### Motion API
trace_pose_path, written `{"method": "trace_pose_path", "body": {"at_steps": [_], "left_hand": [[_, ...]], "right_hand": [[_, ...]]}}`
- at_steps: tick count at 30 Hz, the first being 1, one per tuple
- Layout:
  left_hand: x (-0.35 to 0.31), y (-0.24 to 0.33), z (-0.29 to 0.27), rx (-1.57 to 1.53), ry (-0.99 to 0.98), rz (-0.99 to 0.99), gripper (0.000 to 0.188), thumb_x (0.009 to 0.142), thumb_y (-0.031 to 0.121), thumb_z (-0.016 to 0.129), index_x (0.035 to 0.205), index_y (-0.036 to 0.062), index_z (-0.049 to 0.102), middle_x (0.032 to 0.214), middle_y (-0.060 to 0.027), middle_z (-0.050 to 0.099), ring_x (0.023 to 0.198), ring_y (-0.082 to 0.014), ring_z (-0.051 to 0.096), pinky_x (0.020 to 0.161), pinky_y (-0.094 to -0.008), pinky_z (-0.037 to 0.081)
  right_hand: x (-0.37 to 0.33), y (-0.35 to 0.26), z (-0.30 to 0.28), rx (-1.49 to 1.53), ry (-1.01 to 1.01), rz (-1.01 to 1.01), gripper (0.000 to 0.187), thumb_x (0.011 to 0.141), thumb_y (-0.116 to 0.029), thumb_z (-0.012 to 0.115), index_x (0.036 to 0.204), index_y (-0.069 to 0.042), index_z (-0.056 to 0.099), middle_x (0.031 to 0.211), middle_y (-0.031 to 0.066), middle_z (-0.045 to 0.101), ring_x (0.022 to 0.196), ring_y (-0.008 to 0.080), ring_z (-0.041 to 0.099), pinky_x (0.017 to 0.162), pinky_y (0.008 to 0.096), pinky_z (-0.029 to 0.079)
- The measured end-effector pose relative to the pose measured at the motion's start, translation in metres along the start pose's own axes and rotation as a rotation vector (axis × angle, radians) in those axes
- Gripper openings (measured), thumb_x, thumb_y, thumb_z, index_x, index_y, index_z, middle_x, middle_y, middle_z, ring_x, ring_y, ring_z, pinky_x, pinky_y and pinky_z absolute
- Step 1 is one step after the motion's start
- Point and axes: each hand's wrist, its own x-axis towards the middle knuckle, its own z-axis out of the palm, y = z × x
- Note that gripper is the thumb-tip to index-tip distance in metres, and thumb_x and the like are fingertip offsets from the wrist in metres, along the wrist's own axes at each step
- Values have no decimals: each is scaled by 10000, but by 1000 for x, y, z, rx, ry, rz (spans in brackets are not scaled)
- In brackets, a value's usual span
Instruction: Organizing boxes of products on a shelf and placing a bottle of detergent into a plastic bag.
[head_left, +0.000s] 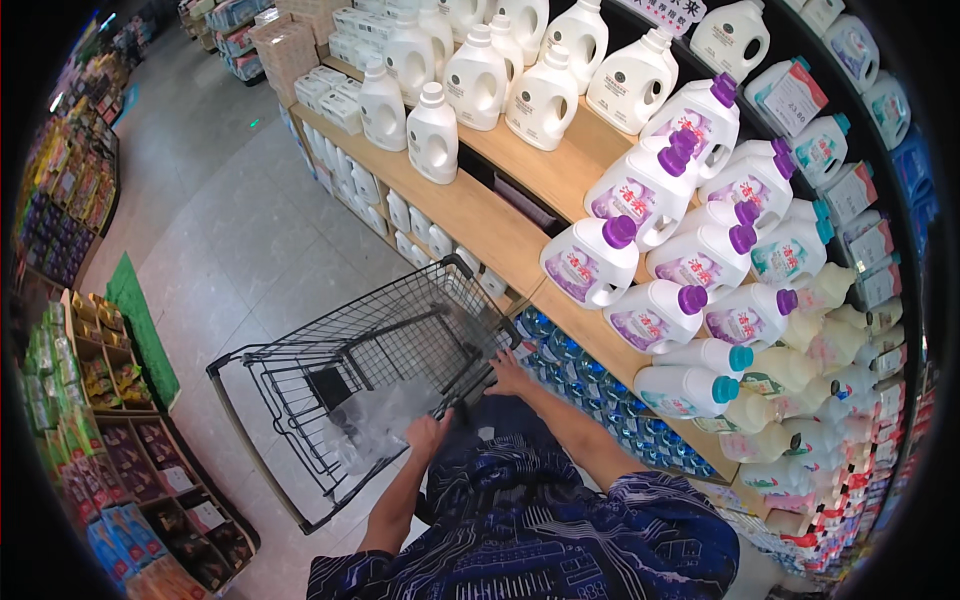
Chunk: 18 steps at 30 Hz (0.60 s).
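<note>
A black wire shopping cart point(262, 400) stands in front of me, turned at a slant to the left. My left hand point(427, 433) is closed round its handle. Farther along the same handle, beside the shelf, my right hand point(508, 374) grips too, its fingertips partly hidden. Inside the basket lies a crumpled clear plastic bag point(375, 425) close to my left hand; whether anything is in it I cannot tell.
Along my right runs a wooden shelf point(490, 220) with white detergent jugs point(478, 85), purple-capped jugs point(590, 262) and teal-capped jugs point(683, 390). Blue bottles point(575, 375) fill the level below. A snack rack point(150, 440) and a green mat point(140, 325) border the tiled aisle point(235, 235) at left.
</note>
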Motion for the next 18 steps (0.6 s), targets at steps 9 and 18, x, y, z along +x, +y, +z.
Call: {"method": "trace_pose_path", "body": {"at_steps": [9,18], "left_hand": [[0,2,-2,-5,-3,19,850,882,762,423,877,-20,756,890,-256,716,877,-417,703,768,-500,545],[6,0,11,39,0,29,853,877,775,420,900,-12,747,877,-248,718,858,-416,705,760,-498,548]], "right_hand": [[2,4,8,74,56,6,1049,664,-602,791,1473,-39,432,1611,214,223,1510,420,68,1224,480,163],[2,4,6,61,91,2,1014,659,-559,803,1456,-37,455,1605,222,232,1508,426,67,1219,482,186]]}}
